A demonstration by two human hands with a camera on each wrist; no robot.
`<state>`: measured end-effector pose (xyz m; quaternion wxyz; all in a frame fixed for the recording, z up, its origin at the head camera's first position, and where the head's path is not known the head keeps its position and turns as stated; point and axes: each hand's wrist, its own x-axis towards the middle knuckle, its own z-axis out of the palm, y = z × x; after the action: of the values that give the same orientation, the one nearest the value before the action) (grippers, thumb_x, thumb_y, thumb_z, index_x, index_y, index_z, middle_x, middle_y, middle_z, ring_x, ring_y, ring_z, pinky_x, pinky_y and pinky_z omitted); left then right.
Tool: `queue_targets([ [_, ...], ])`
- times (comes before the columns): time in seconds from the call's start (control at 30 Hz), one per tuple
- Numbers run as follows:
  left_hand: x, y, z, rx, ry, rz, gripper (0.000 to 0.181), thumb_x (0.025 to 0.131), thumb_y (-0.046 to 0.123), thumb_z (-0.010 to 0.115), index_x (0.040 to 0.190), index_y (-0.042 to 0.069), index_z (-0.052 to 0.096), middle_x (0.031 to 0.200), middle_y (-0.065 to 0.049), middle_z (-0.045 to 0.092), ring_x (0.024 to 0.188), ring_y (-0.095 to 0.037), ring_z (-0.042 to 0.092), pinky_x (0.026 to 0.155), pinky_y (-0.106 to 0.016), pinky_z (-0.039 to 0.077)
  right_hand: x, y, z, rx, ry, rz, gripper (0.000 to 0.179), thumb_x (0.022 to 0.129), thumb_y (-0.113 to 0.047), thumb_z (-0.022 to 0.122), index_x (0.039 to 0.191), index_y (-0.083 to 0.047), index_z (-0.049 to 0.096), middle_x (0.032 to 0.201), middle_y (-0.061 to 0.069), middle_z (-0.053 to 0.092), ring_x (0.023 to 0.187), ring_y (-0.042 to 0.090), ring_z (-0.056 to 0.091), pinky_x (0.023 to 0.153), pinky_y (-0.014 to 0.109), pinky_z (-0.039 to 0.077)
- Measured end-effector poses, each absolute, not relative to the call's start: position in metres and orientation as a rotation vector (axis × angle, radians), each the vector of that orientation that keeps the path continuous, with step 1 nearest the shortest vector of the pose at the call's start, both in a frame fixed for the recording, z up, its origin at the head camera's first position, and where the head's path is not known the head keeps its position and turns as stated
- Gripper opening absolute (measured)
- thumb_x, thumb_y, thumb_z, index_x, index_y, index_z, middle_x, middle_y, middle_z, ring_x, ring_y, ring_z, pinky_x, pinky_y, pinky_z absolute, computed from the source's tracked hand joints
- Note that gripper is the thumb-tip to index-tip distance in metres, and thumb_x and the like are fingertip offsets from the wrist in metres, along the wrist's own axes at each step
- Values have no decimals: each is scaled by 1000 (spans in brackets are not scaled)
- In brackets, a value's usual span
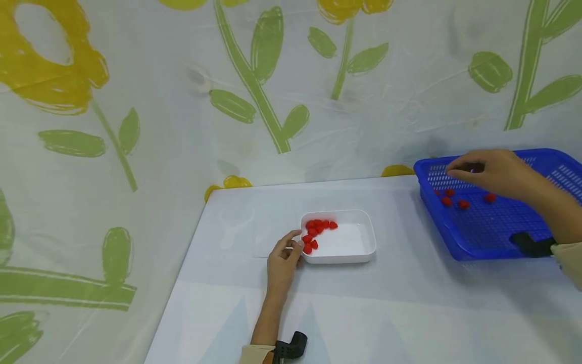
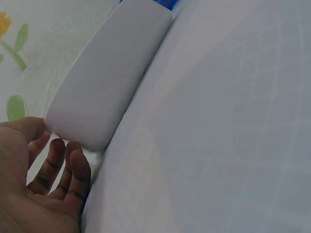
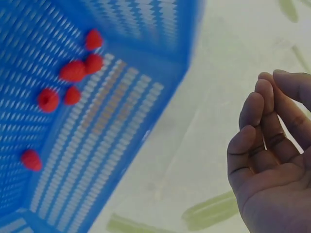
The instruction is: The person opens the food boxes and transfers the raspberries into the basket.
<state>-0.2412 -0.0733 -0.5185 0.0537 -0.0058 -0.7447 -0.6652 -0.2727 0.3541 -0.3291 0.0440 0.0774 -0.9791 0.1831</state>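
Note:
My left hand (image 1: 283, 260) is at the left end of a white rectangular dish (image 1: 347, 237), its fingertips touching the rim. In the left wrist view its thumb meets the dish's corner, while the other fingers bend loosely below. Several small red raspberry-like berries (image 1: 312, 232) are gathered along the dish's left side. Above the blue basket (image 1: 436, 227) hovers my right hand (image 1: 500, 172), fingers loosely bent and thumb near the fingertips. Nothing shows between them in the right wrist view. More red berries (image 3: 73, 71) lie on the basket's perforated floor, mostly near one wall.
A white-covered table (image 1: 218, 303) carries the dish and, to its right, the basket. A thin transparent sheet (image 1: 273, 222) lies left of the dish. Behind and to the left hangs a flower-printed curtain (image 1: 159, 101).

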Motion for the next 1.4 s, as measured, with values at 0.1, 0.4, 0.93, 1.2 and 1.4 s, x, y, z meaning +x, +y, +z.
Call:
queue_targets([
  [0.1, -241, -74, -519, -12, -2263, -2021, 26, 86, 34, 63, 112, 34, 63, 92, -1, 55, 67, -21, 54, 60, -28, 52, -266, 341, -326, 282, -2936, 561, 21, 85, -39, 63, 99, -26, 69, 99, -1, 64, 78, 6, 49, 61, 24, 41],
  [0.4, -240, -74, -518, -22, -2255, -2025, 27, 87, 33, 63, 114, 31, 63, 92, -3, 55, 69, -26, 55, 60, -29, 52, -255, 303, -324, 425, -2837, 574, 11, 85, -32, 65, 95, -33, 67, 89, -10, 61, 75, 6, 49, 58, 23, 42],
  [0.93, -237, -73, -515, 9, -2250, -2011, 25, 87, 32, 62, 112, 35, 63, 91, 2, 56, 67, -20, 55, 60, -30, 53, -254, 256, -349, 748, -2701, 683, 15, 82, -18, 69, 93, -30, 68, 80, -17, 58, 72, 3, 47, 57, 20, 43],
  [1.2, -238, -74, -515, 10, -2253, -2015, 24, 86, 36, 63, 110, 37, 63, 90, 1, 56, 67, -23, 55, 61, -30, 53, -261, 230, -371, 899, -2687, 734, 15, 83, -15, 69, 94, -26, 68, 82, -17, 59, 74, 2, 49, 61, 21, 45],
  [1.4, -235, -72, -510, -19, -2245, -2006, 25, 87, 31, 62, 112, 30, 64, 90, -2, 56, 67, -28, 55, 59, -30, 52, -260, 210, -387, 909, -2732, 795, 16, 82, -14, 69, 94, -24, 68, 81, -17, 58, 73, 2, 51, 63, 25, 48],
])
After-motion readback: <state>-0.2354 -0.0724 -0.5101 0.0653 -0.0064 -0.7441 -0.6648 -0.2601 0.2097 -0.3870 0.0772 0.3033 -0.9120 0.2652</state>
